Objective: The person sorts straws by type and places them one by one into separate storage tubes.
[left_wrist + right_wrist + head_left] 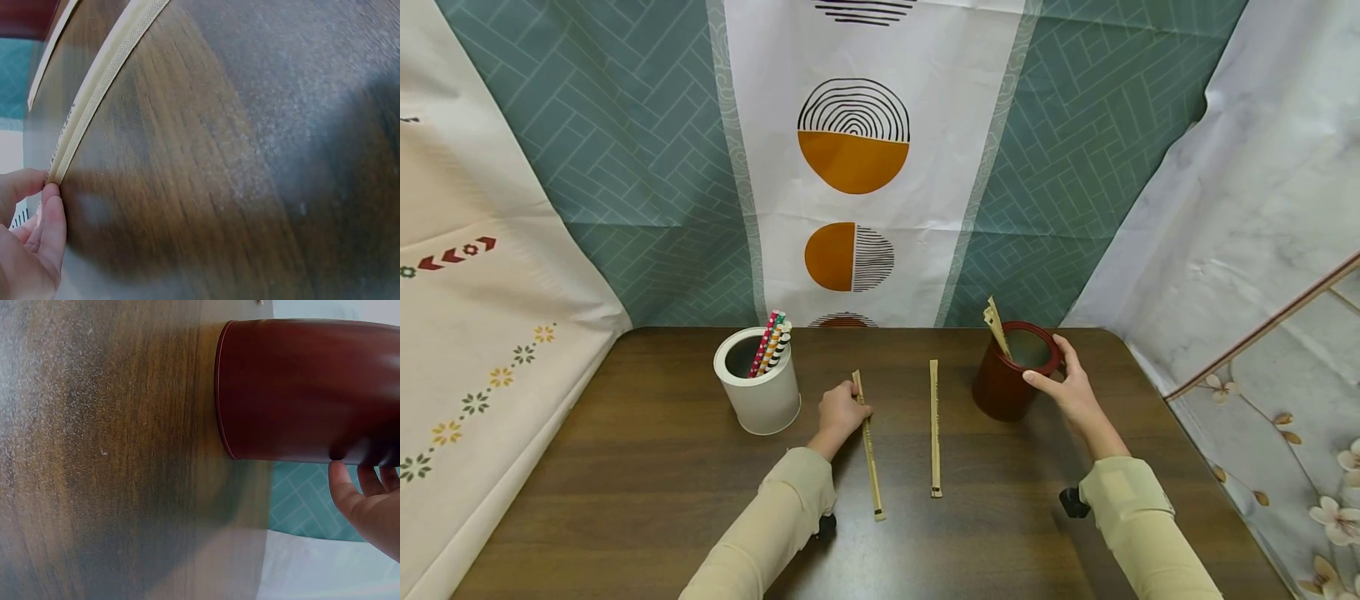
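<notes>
My left hand [841, 410] pinches a narrow straw in a tan paper wrapper [870, 467] between thumb and fingers, near its far end. In the left wrist view, the wrapper [94, 94] stretches away from the fingertips just over the tabletop, showing a crimped seam and small print. A second wrapped straw [935, 429] lies on the table to its right. My right hand [1071, 392] grips the upper side of a dark red canister [1003, 392], thumb at the near rim and fingers around the right side. Wrapped straws [996, 329] lean out of this upright canister.
A white canister [763, 400] stands at the back left, holding several patterned straws [771, 343]. The brown wooden table [647, 467] ends at a green and white cloth backdrop [662, 167]. Fabric also hangs along the left and right sides.
</notes>
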`<control>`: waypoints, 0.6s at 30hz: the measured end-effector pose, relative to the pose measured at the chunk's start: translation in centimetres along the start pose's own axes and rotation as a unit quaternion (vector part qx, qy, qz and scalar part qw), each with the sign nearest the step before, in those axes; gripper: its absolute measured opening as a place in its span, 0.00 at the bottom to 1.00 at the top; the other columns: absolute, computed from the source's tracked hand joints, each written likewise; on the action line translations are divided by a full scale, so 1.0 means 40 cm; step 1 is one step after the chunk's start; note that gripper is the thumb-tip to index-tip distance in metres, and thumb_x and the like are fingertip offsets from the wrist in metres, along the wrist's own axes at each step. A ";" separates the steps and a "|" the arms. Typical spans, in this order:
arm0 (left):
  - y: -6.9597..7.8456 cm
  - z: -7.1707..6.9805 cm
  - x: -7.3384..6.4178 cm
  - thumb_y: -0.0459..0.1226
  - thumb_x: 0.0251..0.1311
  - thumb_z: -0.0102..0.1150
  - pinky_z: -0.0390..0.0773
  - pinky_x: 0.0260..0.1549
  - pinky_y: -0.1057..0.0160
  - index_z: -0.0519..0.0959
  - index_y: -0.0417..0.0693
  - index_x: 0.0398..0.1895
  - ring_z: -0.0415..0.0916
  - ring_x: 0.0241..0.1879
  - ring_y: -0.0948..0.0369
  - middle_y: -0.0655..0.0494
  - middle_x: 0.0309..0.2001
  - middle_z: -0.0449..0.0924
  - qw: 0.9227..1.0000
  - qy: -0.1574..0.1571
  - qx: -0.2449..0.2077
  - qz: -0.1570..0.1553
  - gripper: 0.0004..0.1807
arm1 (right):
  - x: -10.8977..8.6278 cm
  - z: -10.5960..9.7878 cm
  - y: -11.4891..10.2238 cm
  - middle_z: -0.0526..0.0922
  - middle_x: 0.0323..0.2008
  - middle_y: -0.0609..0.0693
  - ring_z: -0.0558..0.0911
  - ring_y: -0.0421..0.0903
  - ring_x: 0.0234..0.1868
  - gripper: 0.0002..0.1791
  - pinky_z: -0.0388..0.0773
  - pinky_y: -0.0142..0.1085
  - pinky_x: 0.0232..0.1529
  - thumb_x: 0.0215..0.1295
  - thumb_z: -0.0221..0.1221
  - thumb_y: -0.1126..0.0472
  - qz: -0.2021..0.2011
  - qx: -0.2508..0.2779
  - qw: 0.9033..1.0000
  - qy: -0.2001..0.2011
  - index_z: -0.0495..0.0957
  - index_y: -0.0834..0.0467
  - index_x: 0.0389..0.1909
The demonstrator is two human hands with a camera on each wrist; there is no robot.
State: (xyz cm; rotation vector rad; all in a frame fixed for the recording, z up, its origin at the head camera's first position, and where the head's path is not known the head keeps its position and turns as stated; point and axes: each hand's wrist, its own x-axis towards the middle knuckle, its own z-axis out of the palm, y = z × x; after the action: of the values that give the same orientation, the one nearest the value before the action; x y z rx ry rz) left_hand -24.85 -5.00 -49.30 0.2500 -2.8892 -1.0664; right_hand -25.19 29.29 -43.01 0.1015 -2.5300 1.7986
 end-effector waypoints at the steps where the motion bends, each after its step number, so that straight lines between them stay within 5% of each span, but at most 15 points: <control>1: -0.001 0.000 0.000 0.39 0.37 0.69 0.74 0.30 0.56 0.77 0.42 0.33 0.75 0.27 0.52 0.50 0.27 0.80 1.000 0.002 -0.002 0.000 0.17 | 0.000 0.000 0.000 0.50 0.64 0.62 0.56 0.58 0.62 0.45 0.64 0.15 0.39 0.56 0.58 0.60 0.000 0.000 1.000 -0.001 0.38 0.57 0.68; 18: -0.012 0.004 0.001 0.39 0.41 0.63 0.72 0.32 0.56 0.77 0.44 0.32 0.75 0.27 0.52 0.53 0.25 0.80 1.000 0.003 -0.010 -0.009 0.13 | -0.006 0.000 -0.013 0.46 0.67 0.61 0.53 0.56 0.64 0.46 0.63 0.15 0.40 0.57 0.57 0.61 0.004 -0.003 1.000 -0.005 0.36 0.57 0.68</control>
State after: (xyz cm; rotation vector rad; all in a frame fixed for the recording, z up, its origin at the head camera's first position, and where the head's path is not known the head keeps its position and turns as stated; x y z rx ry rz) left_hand -24.84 -5.28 -49.74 0.2792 -2.8750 -1.0949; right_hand -24.92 29.13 -42.52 0.1002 -2.5470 1.7982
